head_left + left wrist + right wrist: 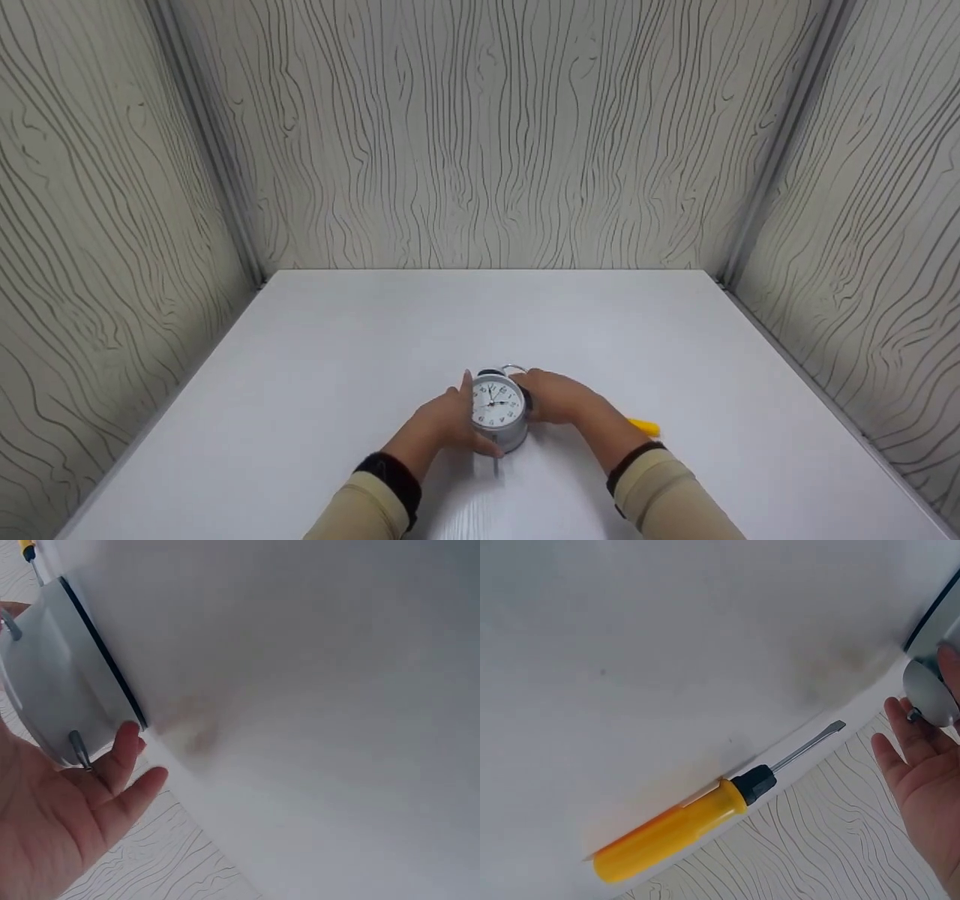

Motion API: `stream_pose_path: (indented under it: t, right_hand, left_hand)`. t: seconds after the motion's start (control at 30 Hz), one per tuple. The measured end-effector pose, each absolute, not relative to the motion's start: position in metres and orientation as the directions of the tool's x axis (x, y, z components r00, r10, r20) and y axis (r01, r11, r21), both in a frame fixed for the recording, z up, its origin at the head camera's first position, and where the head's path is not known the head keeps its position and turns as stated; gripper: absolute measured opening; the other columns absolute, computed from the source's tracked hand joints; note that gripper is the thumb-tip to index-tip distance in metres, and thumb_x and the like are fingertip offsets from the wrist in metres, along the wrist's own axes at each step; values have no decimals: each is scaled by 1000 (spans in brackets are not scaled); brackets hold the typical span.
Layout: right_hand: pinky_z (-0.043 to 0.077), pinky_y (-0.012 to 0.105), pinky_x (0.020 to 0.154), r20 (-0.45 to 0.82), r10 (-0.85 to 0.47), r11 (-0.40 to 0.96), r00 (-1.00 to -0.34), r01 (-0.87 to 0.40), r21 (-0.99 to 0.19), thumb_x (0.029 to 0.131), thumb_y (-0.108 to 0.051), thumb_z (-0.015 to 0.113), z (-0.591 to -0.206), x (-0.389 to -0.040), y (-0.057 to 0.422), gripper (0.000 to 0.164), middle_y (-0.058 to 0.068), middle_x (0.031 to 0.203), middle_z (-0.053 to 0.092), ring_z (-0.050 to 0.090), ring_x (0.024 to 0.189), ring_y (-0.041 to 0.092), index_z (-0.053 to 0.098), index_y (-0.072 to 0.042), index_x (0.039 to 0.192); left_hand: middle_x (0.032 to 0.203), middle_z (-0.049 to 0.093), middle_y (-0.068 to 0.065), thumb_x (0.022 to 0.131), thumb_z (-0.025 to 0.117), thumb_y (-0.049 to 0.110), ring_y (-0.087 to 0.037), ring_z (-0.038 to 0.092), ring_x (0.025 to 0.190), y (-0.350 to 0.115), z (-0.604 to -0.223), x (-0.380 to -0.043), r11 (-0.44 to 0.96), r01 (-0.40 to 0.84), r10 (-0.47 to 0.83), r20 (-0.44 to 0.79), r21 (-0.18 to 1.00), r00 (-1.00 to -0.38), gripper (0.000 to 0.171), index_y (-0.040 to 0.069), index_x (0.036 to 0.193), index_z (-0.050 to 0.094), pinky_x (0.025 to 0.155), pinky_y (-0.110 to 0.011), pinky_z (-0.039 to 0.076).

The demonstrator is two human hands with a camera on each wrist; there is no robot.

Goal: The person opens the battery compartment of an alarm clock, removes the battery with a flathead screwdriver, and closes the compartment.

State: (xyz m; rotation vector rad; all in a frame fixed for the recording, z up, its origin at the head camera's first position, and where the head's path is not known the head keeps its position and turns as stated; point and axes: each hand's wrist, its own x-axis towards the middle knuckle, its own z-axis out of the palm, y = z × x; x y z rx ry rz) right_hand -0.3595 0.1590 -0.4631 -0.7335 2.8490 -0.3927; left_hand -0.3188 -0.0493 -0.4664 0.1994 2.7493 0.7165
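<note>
A silver-white alarm clock (pixel 496 411) with a round numbered dial is held low over the near middle of the white table; whether it touches the surface I cannot tell. My left hand (pixel 448 421) grips its left side in the head view. From the other side my right hand (pixel 559 396) holds it near a domed bell (pixel 928 694), seen in the right wrist view. Short metal legs stick out of the casing (pixel 56 667) in the left wrist view, where fingers of the left hand (pixel 60 817) curl beside one leg. The clock's back is hidden.
A flat-blade screwdriver with a yellow handle (pixel 675 829) lies on the table (pixel 360 322), right of the clock and partly behind my right forearm in the head view. Wood-grain patterned walls (pixel 480 135) enclose the table at the back and both sides.
</note>
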Motion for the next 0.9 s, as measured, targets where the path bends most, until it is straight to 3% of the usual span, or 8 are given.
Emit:
stream_pose_path:
  t: [0.13,0.5,0.73,0.9]
  right_hand:
    - [45,55,121,-93,-494,840,-865,-447,-307,99,-22,71,-463,-359,159,50,12,146,65,57,142,35,60,-20,148]
    - [39,58,125,-104,-452,855,-886,-397,-333,108,-20,55,-462,-357,158,41,17,154,58,48,150,40,60,-19,149]
    - [38,58,126,-120,-430,862,-895,-366,-351,109,-24,53,-460,-356,157,41,19,157,55,46,152,40,61,-20,149]
    - [38,57,125,-127,-430,869,-894,-372,-327,109,-22,53,-459,-356,156,41,18,157,55,47,151,40,60,-19,149]
  left_hand:
    - [167,35,-29,69,97,50,-46,39,154,-46,-463,-317,860,33,187,-255,510,-949,136,7,169,14,124,-57,40]
    - [167,31,-33,70,97,43,-49,41,152,-34,-462,-313,861,6,150,-243,508,-958,134,8,169,14,122,-59,41]
    - [161,40,-30,67,94,52,-50,47,145,-22,-461,-313,870,9,111,-178,492,-978,136,10,169,14,114,-60,50]
    - [152,49,-26,67,93,54,-43,52,139,-13,-458,-315,908,28,88,-127,417,-988,134,11,169,17,109,-55,54]
